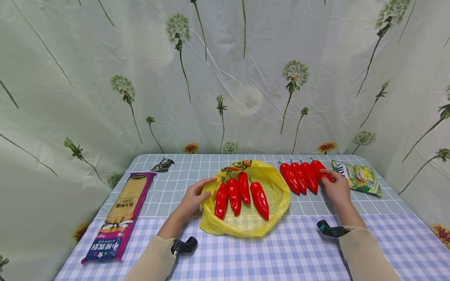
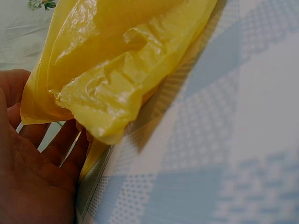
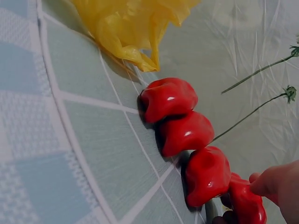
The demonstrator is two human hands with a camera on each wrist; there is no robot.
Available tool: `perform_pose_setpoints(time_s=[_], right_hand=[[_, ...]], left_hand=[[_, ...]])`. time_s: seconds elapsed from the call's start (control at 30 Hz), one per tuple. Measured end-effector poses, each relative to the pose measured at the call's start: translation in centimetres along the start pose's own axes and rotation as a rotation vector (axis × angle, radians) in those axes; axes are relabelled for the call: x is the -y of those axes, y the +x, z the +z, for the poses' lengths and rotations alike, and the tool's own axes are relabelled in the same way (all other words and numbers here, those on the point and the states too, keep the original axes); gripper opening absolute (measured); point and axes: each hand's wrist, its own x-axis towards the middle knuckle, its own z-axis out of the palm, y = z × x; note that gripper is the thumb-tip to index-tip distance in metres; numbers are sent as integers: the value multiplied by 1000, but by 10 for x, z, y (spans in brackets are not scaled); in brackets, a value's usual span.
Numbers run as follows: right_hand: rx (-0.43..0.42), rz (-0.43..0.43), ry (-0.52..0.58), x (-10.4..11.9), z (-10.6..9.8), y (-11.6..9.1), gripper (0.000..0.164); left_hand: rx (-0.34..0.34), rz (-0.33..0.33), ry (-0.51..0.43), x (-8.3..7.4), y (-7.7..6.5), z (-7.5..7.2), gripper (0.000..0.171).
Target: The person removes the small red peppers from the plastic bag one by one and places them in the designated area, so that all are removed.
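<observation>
In the head view, my left hand [image 1: 193, 196] is at the left rim of a yellow plastic bag [image 1: 242, 230], its fingers loosely extended and thumb apart from them. The left wrist view shows the palm and spread fingers partly hidden behind the yellow bag [image 2: 117, 70]. Several glossy red peppers [image 1: 259, 200] lie inside the opened bag. Right of it, more red peppers [image 1: 289, 178] lie side by side. My right hand [image 1: 336, 185] pinches the rightmost red pepper [image 1: 317, 167]; in the right wrist view, thumb and fingertips are on opposite sides of this pepper [image 3: 247, 200].
A long pasta package [image 1: 119, 218] lies at the left. A small dark wrapper [image 1: 163, 165] is at the back left. Beside my right hand lies a green snack bag [image 1: 358, 177]. Behind the checked tablecloth [image 1: 299, 249] hangs a dandelion-print curtain [image 1: 246, 97].
</observation>
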Motion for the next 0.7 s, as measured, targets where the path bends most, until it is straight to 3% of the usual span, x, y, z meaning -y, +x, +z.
perform_pose_setpoints(time_s=[0.7], right_hand=[[59, -32, -118, -3, 1, 0, 45]], left_hand=[[-9, -8, -18, -3, -1, 1, 48]])
